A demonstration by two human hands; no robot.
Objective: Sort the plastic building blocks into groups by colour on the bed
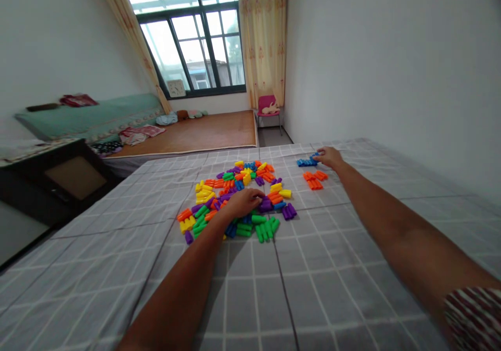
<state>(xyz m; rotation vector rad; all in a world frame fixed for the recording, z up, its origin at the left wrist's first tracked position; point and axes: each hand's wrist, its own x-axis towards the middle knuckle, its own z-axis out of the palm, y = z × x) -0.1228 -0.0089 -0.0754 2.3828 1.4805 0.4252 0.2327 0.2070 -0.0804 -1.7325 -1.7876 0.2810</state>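
Observation:
My left hand reaches over a spread pile of plastic building blocks, its fingers loosely bent and apart just beside some purple blocks. Nothing held shows in it. At the far right, my right hand pinches a blue block at the end of a short row of blue blocks. Nearer to me than that row lies a small group of orange blocks. Green blocks sit along the near side of the pile, and yellow blocks lie on its left.
A grey checked cloth covers the surface under the blocks. A white wall runs along the right. Beyond stand a low brown bed, a pink chair and a window. A dark cabinet is at the left.

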